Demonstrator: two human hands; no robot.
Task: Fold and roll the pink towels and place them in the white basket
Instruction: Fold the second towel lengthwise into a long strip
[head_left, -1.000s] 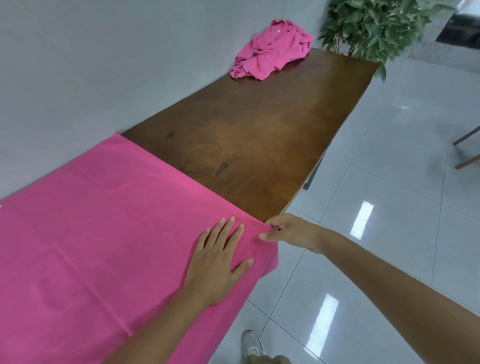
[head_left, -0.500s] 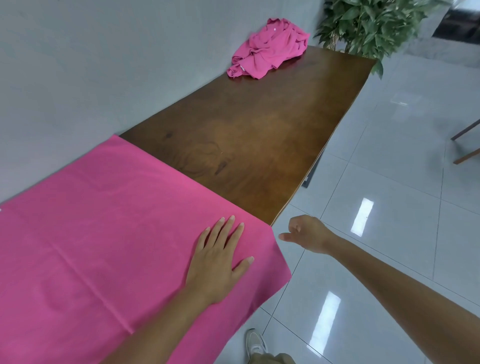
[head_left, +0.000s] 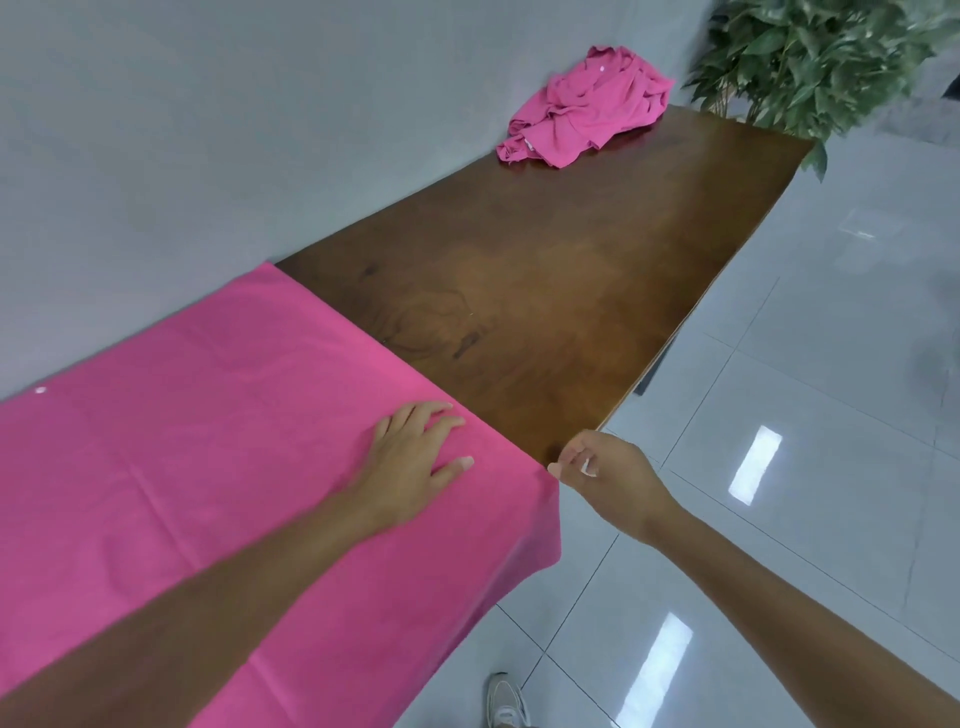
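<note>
The job looks barely begun. One large, bright pink cloth towel (head_left: 208, 441) lies spread flat and unfolded on the dark brown wooden bench (head_left: 571, 291), its near side draping over the bench edge toward 5 o'clock. No fold or roll is made in it. A second pink towel, a crumpled heap (head_left: 587, 111), sits untouched at the far end of the bench, toward 1 o'clock, against the grey wall. So both towels are left to fold, roll and stow.

The left hand (head_left: 415, 462) rests flat on the spread towel near its right edge, its fingers (head_left: 441, 428) straight and slightly spread, pressing the cloth down and gripping nothing. The right hand (head_left: 608, 475) is at 3 o'clock from it, at the towel's corner by the bench edge, fingers loosely curled. I cannot tell whether they pinch the corner or only touch it.

The white basket is nowhere in view (perhaps off-frame). The spread towel is cut off at the left and bottom, so its full extent is unknown.
</note>
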